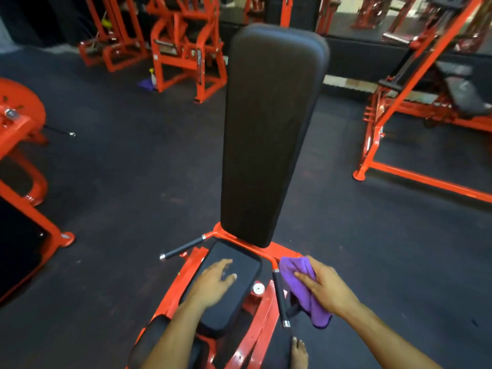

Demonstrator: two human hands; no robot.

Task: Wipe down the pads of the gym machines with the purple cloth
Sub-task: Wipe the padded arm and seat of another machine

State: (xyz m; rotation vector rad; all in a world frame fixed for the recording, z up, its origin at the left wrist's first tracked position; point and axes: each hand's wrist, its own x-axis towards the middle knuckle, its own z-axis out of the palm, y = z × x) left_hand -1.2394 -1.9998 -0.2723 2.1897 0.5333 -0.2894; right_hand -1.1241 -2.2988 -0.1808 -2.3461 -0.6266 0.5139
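A tall black back pad point(269, 134) stands upright on an orange-red frame in front of me. Below it lies the black seat pad point(239, 259). My left hand point(213, 282) hovers over or rests on the seat pad with fingers spread and relaxed. My right hand point(326, 287) grips the purple cloth point(298, 283) to the right of the seat, beside the black right handle point(281, 296). Another black pad point(149, 342) shows at the bottom, partly hidden by my left forearm.
Orange-red machines stand around on the dark rubber floor: one at the left point(21, 134), several at the back point(183, 49), and an inclined one at the right point(426, 107). A left handle bar point(183, 247) juts out. A bare foot point(299, 352) is at the bottom.
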